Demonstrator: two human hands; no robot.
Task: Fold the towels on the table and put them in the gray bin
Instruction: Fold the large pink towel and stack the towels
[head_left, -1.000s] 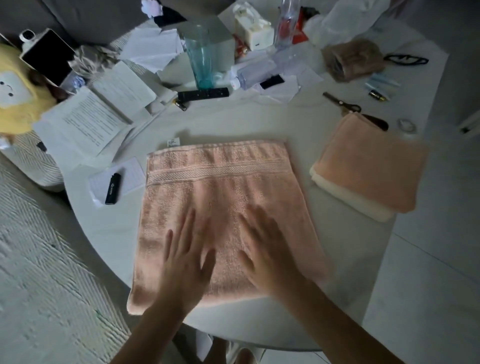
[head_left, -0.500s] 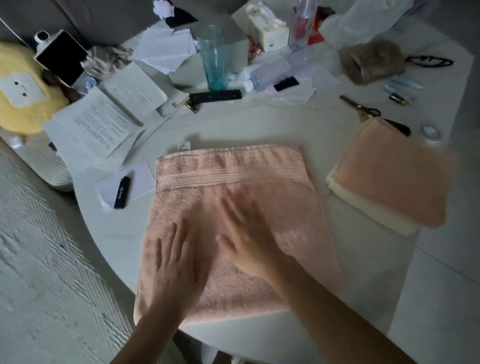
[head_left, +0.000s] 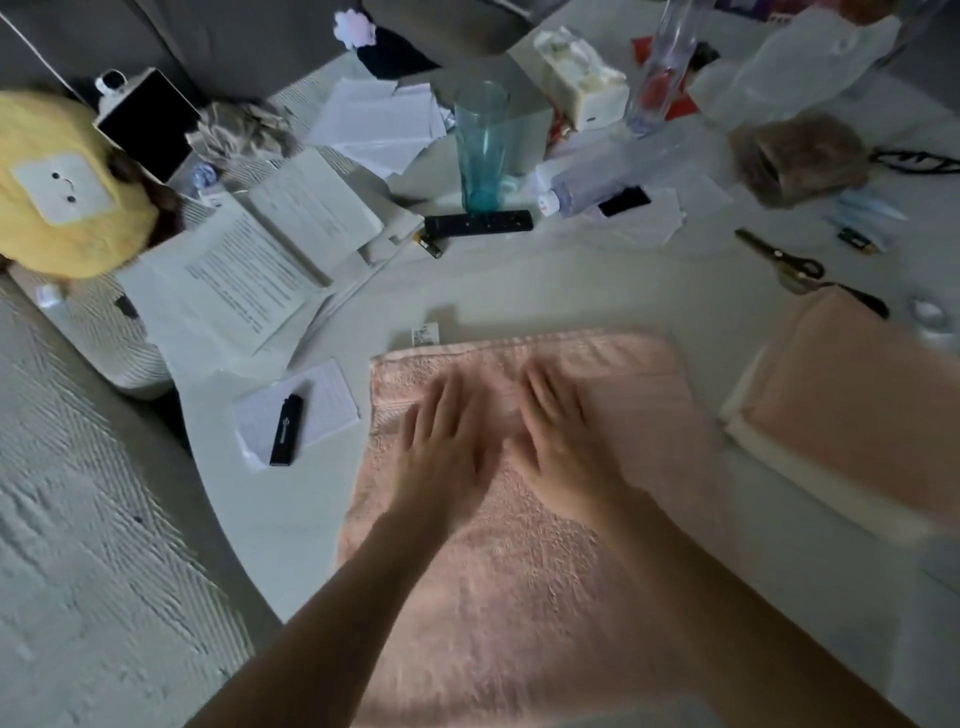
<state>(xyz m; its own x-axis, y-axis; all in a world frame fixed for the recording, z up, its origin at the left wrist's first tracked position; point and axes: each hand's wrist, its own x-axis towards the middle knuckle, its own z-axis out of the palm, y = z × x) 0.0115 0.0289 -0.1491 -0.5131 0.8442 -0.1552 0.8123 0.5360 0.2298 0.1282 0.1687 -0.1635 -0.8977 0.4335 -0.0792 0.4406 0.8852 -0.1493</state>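
Note:
A peach towel (head_left: 524, 582) lies spread flat on the white table (head_left: 519, 291), its small white tag at the far left corner. My left hand (head_left: 447, 441) and my right hand (head_left: 563, 441) rest flat on its far half, side by side, fingers straight and pointing away from me. At the right, a folded peach towel (head_left: 857, 410) sits on top of a folded cream towel (head_left: 769, 452). No gray bin is in view.
Papers and a booklet (head_left: 249, 280) cover the table's left side. A black lighter on a note (head_left: 287, 428), a remote (head_left: 478, 224), a teal glass (head_left: 480, 145), bottles and scissors (head_left: 779, 257) lie behind the towel. A yellow plush (head_left: 62, 187) sits far left.
Both hands have slid from the near part of the spread towel toward its far edge, staying flat on it. The camera has moved closer.

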